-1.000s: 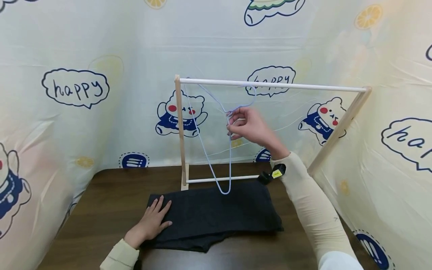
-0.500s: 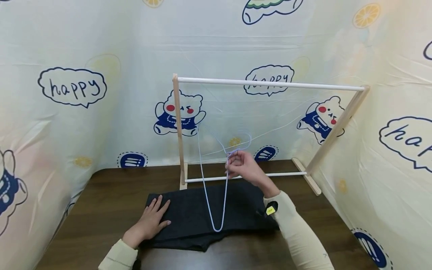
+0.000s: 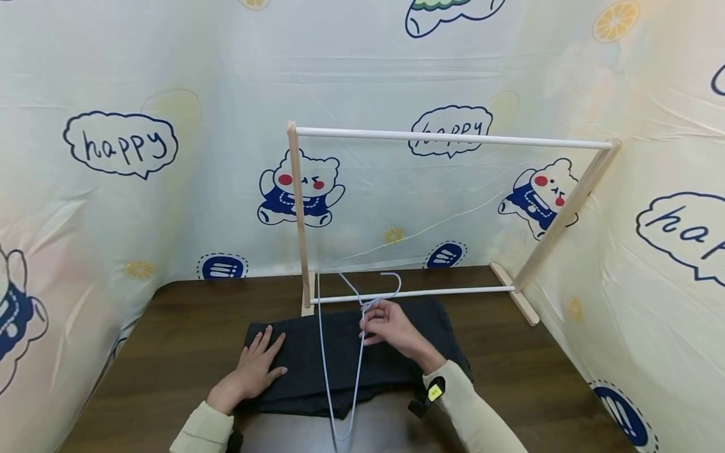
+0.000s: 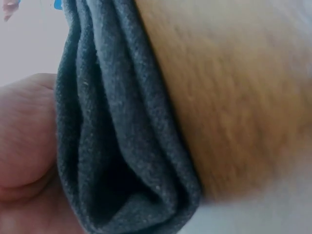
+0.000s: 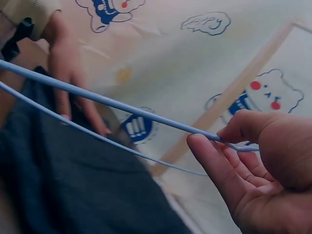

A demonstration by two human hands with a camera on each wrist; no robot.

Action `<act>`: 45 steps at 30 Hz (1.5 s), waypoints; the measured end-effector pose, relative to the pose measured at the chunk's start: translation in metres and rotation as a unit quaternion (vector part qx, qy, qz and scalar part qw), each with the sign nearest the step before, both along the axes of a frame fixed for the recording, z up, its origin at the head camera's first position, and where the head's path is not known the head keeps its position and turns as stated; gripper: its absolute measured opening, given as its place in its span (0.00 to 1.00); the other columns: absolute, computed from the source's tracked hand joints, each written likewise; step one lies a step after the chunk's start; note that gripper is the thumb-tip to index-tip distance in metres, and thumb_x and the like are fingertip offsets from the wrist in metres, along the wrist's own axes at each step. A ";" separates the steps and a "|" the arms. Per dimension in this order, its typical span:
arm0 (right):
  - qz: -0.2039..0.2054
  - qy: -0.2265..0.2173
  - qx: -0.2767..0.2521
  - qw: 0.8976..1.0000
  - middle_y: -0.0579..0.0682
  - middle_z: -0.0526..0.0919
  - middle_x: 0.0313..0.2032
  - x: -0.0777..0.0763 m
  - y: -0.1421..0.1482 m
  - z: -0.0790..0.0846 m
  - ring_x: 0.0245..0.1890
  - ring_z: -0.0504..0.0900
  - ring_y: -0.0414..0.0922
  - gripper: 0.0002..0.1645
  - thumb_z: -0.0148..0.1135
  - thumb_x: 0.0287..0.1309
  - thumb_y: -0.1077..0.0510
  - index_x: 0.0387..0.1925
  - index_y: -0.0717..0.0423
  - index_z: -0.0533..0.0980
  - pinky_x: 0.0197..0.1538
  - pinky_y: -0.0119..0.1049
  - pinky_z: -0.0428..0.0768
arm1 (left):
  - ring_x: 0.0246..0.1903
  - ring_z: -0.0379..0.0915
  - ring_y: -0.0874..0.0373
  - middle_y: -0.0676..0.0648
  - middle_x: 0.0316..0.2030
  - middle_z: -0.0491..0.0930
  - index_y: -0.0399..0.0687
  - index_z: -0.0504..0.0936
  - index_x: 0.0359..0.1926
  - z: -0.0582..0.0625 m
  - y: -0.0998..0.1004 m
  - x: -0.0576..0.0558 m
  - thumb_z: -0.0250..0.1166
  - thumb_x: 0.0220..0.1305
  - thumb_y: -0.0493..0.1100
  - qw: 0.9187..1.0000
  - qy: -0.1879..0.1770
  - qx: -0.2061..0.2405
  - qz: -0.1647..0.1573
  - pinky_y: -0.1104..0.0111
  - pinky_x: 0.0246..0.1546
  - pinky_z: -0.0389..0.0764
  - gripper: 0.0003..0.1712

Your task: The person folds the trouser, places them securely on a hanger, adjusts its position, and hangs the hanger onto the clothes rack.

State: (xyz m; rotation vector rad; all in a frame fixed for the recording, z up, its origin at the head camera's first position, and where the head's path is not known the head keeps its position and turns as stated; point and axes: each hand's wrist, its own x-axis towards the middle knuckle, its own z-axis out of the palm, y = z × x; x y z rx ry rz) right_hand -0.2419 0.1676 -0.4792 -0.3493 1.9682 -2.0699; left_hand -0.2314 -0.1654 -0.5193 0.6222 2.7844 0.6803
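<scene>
A light blue wire clothes hanger (image 3: 324,352) is pinched near its neck by my right hand (image 3: 391,327), its hook up and to the right and its long loop hanging down over the cloth. Below it, a dark folded garment (image 3: 419,365), which looks like trousers, lies on the table. My left hand (image 3: 252,371) rests with spread, straight fingers on the garment's left end. The left wrist view shows the layered folds of the garment (image 4: 112,122) close up beside that hand (image 4: 24,141). In the right wrist view, thumb and finger pinch the hanger wire (image 5: 122,105).
Behind the garment stands a rack with pale wooden legs (image 3: 298,207) and a white top bar (image 3: 453,137). A lower white bar (image 3: 453,291) runs close to the garment's far edge. A printed curtain (image 3: 238,189) surrounds the brown wooden table (image 3: 164,352).
My right hand has brought the hanger down and toward me, away from the rack's top bar to above the garment. My left hand has stayed in place on the garment.
</scene>
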 end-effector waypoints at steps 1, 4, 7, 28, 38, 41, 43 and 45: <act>0.001 -0.007 -0.003 1.000 0.50 0.81 0.37 0.002 -0.003 -0.005 0.34 0.87 0.42 0.20 0.59 0.62 0.71 0.54 0.72 0.67 0.37 0.37 0.88 | 0.73 0.40 0.21 0.21 0.75 0.45 0.33 0.61 0.75 0.000 0.000 0.000 0.66 0.70 0.46 1.000 -0.002 0.001 0.001 0.26 0.65 0.49 0.41; -0.004 -0.025 -0.012 1.000 0.49 0.81 0.35 0.007 -0.011 -0.020 0.32 0.86 0.41 0.22 0.59 0.60 0.72 0.55 0.77 0.65 0.36 0.36 0.87 | 0.73 0.40 0.21 0.21 0.75 0.44 0.33 0.61 0.75 -0.002 0.000 0.000 0.66 0.69 0.46 1.000 -0.005 0.004 0.004 0.25 0.65 0.48 0.41; -0.011 -0.037 -0.015 0.999 0.49 0.81 0.34 0.013 -0.018 -0.032 0.31 0.86 0.41 0.22 0.58 0.59 0.72 0.53 0.79 0.65 0.34 0.35 0.87 | 0.73 0.39 0.21 0.21 0.75 0.44 0.33 0.61 0.75 -0.003 0.000 -0.001 0.66 0.69 0.46 1.000 -0.007 0.006 0.005 0.25 0.65 0.47 0.41; -0.052 -0.099 -0.051 0.992 0.49 0.80 0.34 0.018 -0.024 -0.068 0.31 0.84 0.39 0.26 0.54 0.74 0.57 0.62 0.76 0.68 0.37 0.36 0.87 | 0.73 0.38 0.21 0.22 0.75 0.45 0.33 0.61 0.75 -0.003 -0.002 -0.001 0.67 0.69 0.45 0.999 -0.013 0.029 0.015 0.25 0.66 0.45 0.41; -0.055 -0.101 -0.057 0.992 0.47 0.82 0.31 0.021 -0.024 -0.077 0.30 0.84 0.39 0.21 0.55 0.74 0.61 0.56 0.77 0.69 0.36 0.35 0.87 | 0.74 0.37 0.22 0.23 0.76 0.44 0.34 0.61 0.75 -0.006 -0.001 0.002 0.67 0.69 0.44 0.999 -0.023 0.031 0.021 0.26 0.67 0.43 0.41; -0.052 -0.100 -0.055 0.992 0.47 0.82 0.31 0.019 -0.023 -0.077 0.30 0.85 0.39 0.20 0.55 0.74 0.60 0.55 0.76 0.70 0.36 0.35 0.87 | 0.74 0.37 0.22 0.23 0.76 0.44 0.33 0.61 0.75 -0.006 0.000 0.000 0.66 0.69 0.43 0.999 -0.021 0.029 0.022 0.25 0.66 0.44 0.41; -0.051 -0.100 -0.056 0.992 0.47 0.82 0.31 0.017 -0.022 -0.076 0.30 0.85 0.39 0.20 0.55 0.74 0.60 0.55 0.76 0.70 0.36 0.35 0.87 | 0.74 0.37 0.22 0.23 0.76 0.44 0.33 0.60 0.75 -0.005 0.001 -0.002 0.66 0.69 0.43 0.999 -0.019 0.024 0.022 0.26 0.66 0.44 0.40; -0.049 -0.097 -0.057 0.992 0.47 0.82 0.31 0.015 -0.022 -0.075 0.30 0.85 0.39 0.20 0.55 0.74 0.60 0.55 0.75 0.70 0.36 0.36 0.87 | 0.74 0.37 0.22 0.23 0.76 0.43 0.33 0.60 0.76 -0.004 0.001 -0.004 0.66 0.70 0.43 0.999 -0.020 0.021 0.023 0.26 0.67 0.43 0.40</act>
